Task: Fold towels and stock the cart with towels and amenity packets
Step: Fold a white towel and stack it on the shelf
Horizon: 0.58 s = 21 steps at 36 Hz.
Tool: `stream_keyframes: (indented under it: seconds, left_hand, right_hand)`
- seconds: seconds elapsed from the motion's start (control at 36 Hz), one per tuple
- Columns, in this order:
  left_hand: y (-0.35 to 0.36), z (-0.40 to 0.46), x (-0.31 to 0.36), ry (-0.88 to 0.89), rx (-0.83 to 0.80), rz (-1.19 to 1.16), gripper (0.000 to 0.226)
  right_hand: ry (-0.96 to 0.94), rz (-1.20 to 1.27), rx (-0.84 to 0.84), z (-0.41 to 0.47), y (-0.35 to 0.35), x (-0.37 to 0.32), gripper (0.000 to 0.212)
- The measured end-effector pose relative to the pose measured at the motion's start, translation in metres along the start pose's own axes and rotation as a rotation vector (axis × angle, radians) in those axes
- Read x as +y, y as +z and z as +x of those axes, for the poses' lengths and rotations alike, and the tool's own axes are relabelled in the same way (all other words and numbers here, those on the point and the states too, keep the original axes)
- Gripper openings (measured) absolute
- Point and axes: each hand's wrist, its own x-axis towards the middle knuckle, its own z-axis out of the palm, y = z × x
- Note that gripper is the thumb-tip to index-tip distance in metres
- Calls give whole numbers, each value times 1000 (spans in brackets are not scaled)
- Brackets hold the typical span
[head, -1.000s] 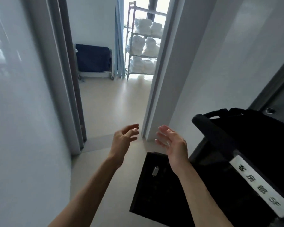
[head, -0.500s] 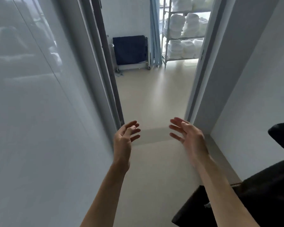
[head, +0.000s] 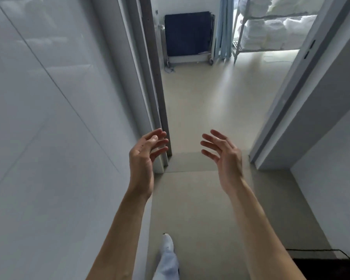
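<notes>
- My left hand (head: 144, 156) is raised in front of me, palm turned inward; its fingers (head: 160, 142) are loosely curved and a little spread, holding nothing.
- My right hand (head: 225, 156) is raised level with it, palm facing the left one; its fingers (head: 209, 145) are spread apart, slightly bent, holding nothing.
- The two hands are well apart, bare floor between them. Both forearms are bare.
- The towels (head: 271, 35) sit in the far room, top right of view: white, fluffy, stacked in soft rounded piles on a metal shelf rack (head: 237, 41) with thin pale uprights. The rack stands on the floor beyond the doorway, against bright light.
- I cannot make out any amenity packets.
- Cart: only a black corner (head: 327, 267) shows at the bottom right edge, matt and dark; I cannot tell more of its shape.
- Floor (head: 200, 110): smooth, pale beige, faintly glossy, running through the doorway into the far room.
- Left wall (head: 38, 118): glossy pale panels with thin seam lines, reflecting light.
- Door frame: grey, straight-edged; the left jamb (head: 156, 77) has a darker brown strip, and the left hand is near its foot.
- Far wall: a dark blue flat rectangular panel (head: 188, 33) in a metal frame on small wheels, just beside a light blue curtain (head: 223, 27).
- Bottom centre: my white shoe (head: 167, 242) and a pale trouser leg (head: 168, 265) on the floor.
</notes>
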Motion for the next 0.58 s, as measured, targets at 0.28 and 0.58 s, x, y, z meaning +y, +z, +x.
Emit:
stream_keyframes:
  seconds: [0.28,0.58]
  left_hand:
    - [41,176,-8,-45,-188,-36,37]
    - [107,311,-26,-101,-336,-52,37]
  right_hand:
    - [0,-30,88,130,37,-14,27]
    - [-51,-13,246,248,47,-41,31]
